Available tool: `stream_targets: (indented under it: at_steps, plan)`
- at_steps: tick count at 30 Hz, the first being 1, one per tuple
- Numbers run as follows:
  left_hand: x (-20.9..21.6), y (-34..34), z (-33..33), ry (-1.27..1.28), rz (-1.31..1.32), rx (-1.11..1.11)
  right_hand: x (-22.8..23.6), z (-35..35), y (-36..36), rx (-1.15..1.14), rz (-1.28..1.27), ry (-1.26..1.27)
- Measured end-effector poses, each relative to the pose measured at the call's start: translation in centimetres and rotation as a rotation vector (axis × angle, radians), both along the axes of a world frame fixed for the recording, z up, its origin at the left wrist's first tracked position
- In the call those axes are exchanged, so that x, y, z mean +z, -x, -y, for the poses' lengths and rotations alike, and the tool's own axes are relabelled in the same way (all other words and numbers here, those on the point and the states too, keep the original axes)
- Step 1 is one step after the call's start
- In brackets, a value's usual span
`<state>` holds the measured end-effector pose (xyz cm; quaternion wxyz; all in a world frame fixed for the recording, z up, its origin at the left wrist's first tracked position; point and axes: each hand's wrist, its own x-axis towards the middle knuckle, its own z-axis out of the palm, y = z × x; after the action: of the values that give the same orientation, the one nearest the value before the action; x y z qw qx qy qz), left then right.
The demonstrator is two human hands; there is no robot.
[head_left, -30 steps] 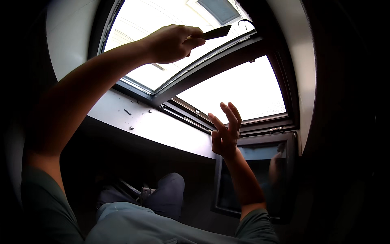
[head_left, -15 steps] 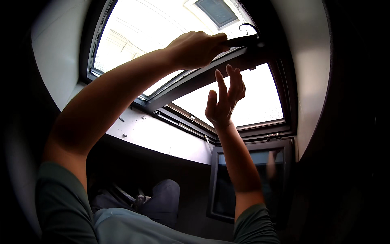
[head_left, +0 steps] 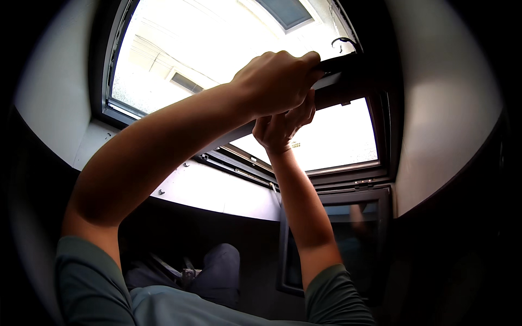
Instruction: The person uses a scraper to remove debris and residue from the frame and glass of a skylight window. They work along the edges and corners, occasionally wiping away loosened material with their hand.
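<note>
My left hand reaches up to the dark bar between the two window panes. Its fingers are closed round a dark, narrow piece that runs along the bar toward the upper right; its kind is hard to make out in the shade. Just below, my right hand is raised against the bar with its fingers bent. My left hand partly covers those fingertips, so what they hold is hidden. A thin black curved strip sticks out loose at the frame's upper right corner.
The left pane and the right pane are bright. Below them runs a white sill with small bits on it. A dark-framed sash hangs open at lower right. Pale walls flank the window.
My right hand, open with fingers spread before, has moved up and left to the bar beneath my left hand, its fingers now bent. My left hand keeps its grip, and the view has shifted slightly.
</note>
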<state>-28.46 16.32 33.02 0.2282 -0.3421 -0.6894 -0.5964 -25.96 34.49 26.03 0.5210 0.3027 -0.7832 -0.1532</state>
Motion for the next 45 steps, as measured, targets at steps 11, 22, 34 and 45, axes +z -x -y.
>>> stream_targets:
  at_steps: [11,22,34,45]
  plan:
    - [-0.7,0.3,2.8,-0.194,0.102,-0.119,0.6,-0.2,0.0,-0.049,-0.006,-0.092]
    - [0.8,4.0,1.7,0.020,-0.458,0.466,0.7,0.5,0.5,-0.018,-0.051,-0.107]
    - [4.5,2.0,1.7,0.212,0.185,-0.181,0.2,0.3,1.1,0.031,-0.079,-0.078]
    - [7.8,-0.4,4.9,0.687,0.111,-0.224,-0.1,-0.2,0.9,0.026,-0.060,-0.089]
